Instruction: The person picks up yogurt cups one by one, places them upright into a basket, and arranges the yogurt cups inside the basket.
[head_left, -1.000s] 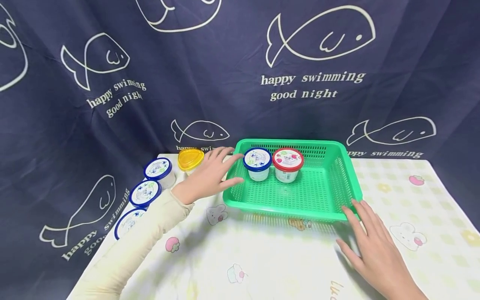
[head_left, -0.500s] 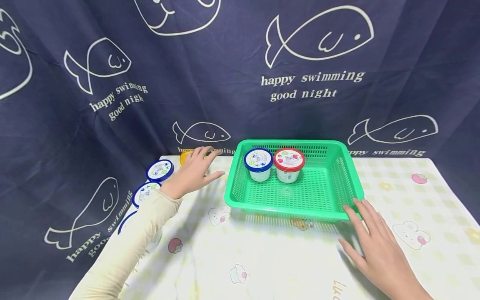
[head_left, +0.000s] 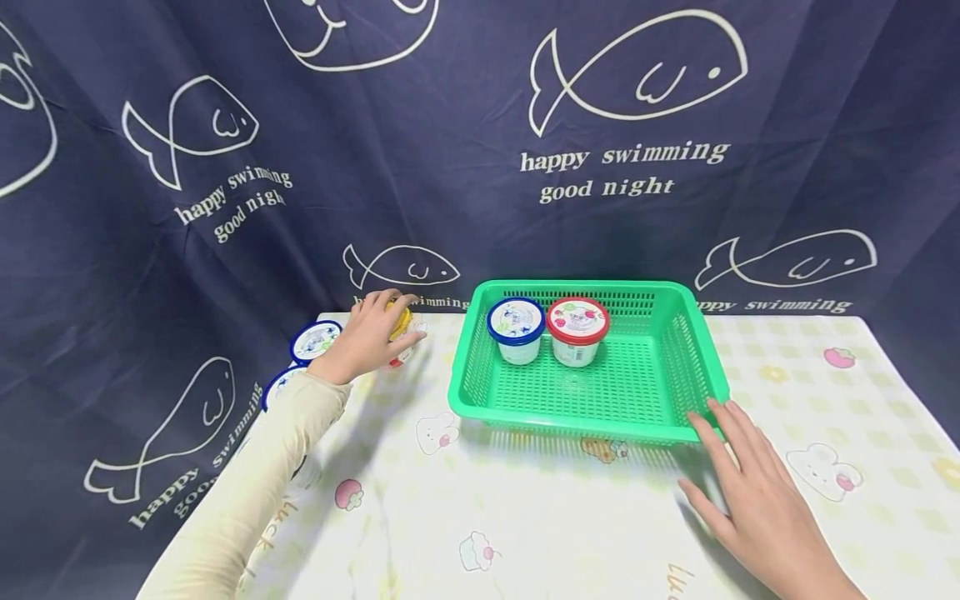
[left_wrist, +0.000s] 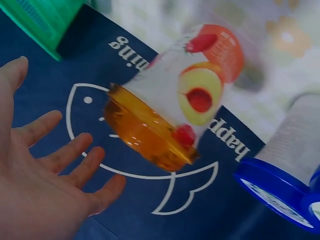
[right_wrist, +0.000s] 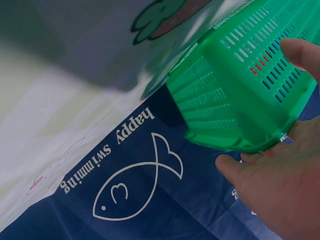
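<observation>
While left hand (head_left: pixel 366 340) spreads empty fingers by yellow-lidded cup (left_wrist: pixel 172 95), far left | right hand (head_left: pixel 757 496) lies loose at basket (head_left: pixel 570 422), near-right corner | wrapping cup sides squarely seems best

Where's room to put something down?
In the basket, right of the red-lidded tub; also the cloth before the basket, left of the right hand. The left edge is crowded: blue-lidded tubs, yellow-lidded cup, left hand.
</observation>
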